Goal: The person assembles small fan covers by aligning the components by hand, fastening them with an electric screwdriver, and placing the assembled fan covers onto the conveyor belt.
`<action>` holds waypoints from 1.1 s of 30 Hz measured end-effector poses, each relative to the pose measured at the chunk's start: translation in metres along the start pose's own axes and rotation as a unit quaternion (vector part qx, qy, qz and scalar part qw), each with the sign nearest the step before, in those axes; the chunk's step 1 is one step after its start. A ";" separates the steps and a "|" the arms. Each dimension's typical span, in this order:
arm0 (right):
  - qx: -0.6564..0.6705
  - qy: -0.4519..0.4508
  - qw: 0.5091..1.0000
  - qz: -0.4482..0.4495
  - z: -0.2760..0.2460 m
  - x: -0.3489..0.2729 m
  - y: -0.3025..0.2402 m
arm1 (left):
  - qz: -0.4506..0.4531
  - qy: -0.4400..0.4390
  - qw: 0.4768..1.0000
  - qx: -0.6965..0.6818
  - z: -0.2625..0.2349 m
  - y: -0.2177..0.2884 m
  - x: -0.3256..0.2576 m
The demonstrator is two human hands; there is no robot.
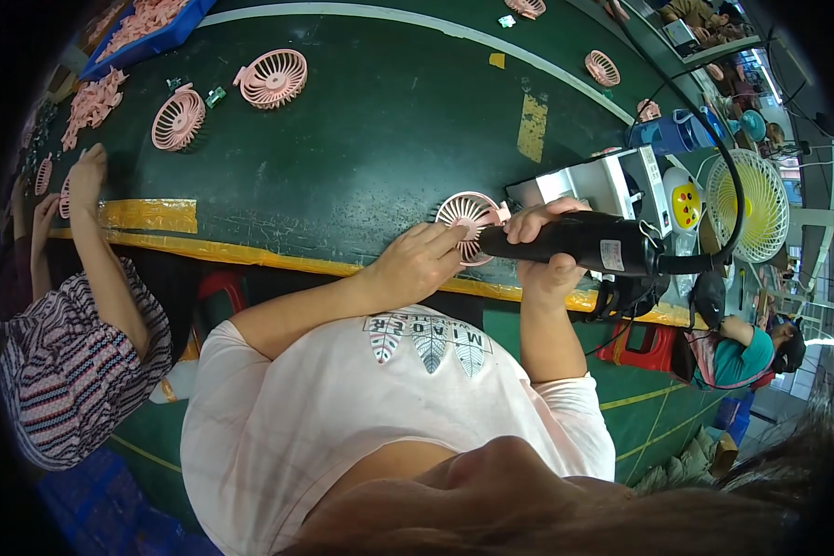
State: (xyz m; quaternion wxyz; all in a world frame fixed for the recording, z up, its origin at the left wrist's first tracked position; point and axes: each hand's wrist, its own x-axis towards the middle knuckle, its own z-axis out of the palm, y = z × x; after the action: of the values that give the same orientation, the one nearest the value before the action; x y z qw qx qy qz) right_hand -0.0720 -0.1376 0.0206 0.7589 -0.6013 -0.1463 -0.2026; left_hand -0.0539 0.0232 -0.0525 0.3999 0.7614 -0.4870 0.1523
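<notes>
My left hand (419,264) has its fingers closed on the near left side of a round pink fan guard (470,211), which lies at the table's front edge. A black electric screwdriver (597,243) is wrapped in my right hand (539,227), held nearly level with its tip pointing left. The tip meets or hangs just over the guard beside my left fingertips; whether it touches, I cannot tell. A cable (736,199) runs from the tool's rear end up to the right.
Other pink fan guards (273,79) and small green circuit boards (215,97) lie farther off. A blue bin (153,32) of pink parts stands far left. At left, a co-worker's hand (87,176) works. A white box-like device (602,181) and a yellow-bladed fan (748,206) stand right.
</notes>
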 end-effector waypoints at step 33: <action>-0.073 0.023 0.989 -0.129 -0.044 0.009 -0.061 | -0.294 -0.047 0.888 0.349 -0.097 -0.114 0.010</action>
State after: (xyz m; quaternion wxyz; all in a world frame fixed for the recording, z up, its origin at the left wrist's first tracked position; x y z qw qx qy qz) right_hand -0.0945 -0.1932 0.0669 0.6837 -0.6264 -0.1894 -0.3229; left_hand 0.0644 0.1144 -0.0371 0.1113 0.9665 -0.1744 0.1521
